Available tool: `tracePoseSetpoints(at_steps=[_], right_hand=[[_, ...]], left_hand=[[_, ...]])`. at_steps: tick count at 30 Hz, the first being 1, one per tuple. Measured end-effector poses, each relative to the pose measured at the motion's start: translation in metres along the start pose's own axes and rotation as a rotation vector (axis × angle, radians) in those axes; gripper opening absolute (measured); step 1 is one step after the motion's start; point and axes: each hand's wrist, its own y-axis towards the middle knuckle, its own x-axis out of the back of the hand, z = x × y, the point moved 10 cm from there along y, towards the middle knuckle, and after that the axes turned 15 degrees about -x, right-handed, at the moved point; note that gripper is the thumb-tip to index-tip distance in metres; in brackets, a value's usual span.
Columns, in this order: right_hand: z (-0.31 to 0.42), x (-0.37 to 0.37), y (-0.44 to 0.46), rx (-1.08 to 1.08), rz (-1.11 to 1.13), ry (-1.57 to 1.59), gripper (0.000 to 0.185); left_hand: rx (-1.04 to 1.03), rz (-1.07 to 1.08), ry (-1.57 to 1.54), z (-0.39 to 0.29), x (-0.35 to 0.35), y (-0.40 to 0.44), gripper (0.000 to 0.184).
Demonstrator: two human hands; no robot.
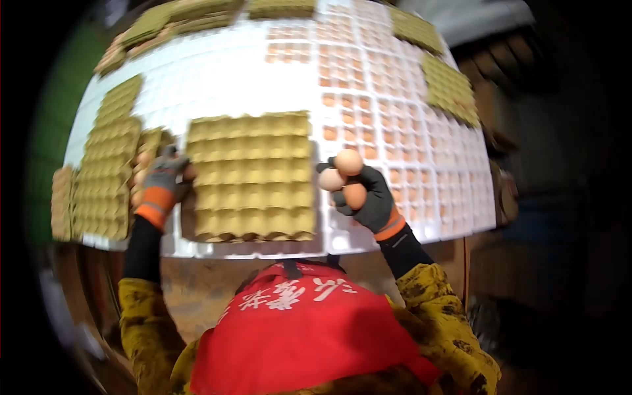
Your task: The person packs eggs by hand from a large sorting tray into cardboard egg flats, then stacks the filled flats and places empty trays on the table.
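Observation:
My right hand (376, 197), in a grey work glove with an orange cuff, is closed around several eggs; a pale brown egg (349, 162), a pinkish egg (331, 179) and a darker brown egg (355, 195) show clearly. It hovers over the white plastic egg tray (334, 244). My left hand (163, 176), gloved alike and slightly blurred, is over eggs (139, 176) in a pulp tray. A brown egg (190, 172) shows at its fingers, which look closed on it. Between my hands lies a yellowish pulp egg tray (250, 176) with no eggs in it.
White trays with rows of eggs (408, 125) cover the right side. Stacked pulp trays (102, 178) stand at the left, with more pulp trays at the back (281, 8) and right edge (450, 90). Bright glare washes out the middle.

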Motion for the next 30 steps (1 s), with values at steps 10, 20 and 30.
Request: tracePoseSetpoints(at_steps=[10,20,30], right_hand=[[-0.081,0.210,-0.249,-0.295,-0.836,-0.316,0.045],[-0.015,0.207,-0.225,-0.067,-0.927,-1.490,0.052],[-0.065,0.278,-0.226,-0.255,-0.681,-0.367,0.039]], left_hand=[[0.024,-0.340,-0.736,-0.158,0.086,0.021,0.048],[-0.168,0.037,-0.496,-0.477,-0.091,0.115,0.051],[-0.012,0.103,-0.396,-0.455,-0.117,0.089,0.043]])
